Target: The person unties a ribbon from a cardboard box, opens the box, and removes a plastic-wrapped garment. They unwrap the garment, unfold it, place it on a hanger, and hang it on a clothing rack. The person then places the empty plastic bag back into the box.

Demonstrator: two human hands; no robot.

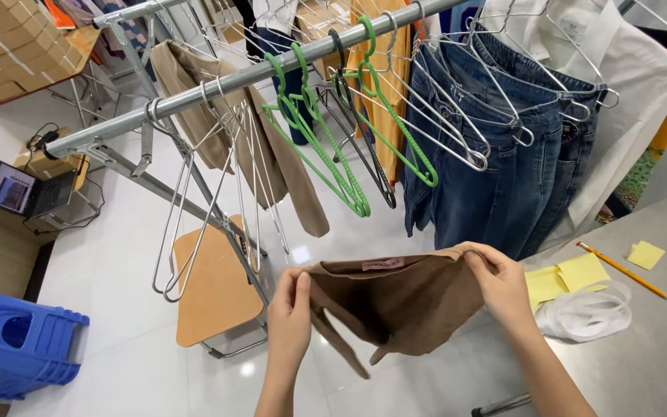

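I have the brown garment (395, 305) stretched between both hands, out in front of the clothes rail (272, 69) and below its hangers. My left hand (289, 320) is pinched shut on the left end of the waistband, fingers and thumb pressed together over the cloth; my right hand (499, 282) is clamped on the right end, fingertips curled over the edge. The fabric sags between them and a loose strip dangles from the bottom. As I judge it, the weak point is the left pinch: it takes only a thin fold, so a tug from the right could pull the cloth free and drop it to the white floor (117, 262). The dangling strip could also snag on the empty wire hangers (210, 201) or the green hangers (326, 154) if I lift carelessly. The jeans (496, 177) hang close by, crowding the rail.
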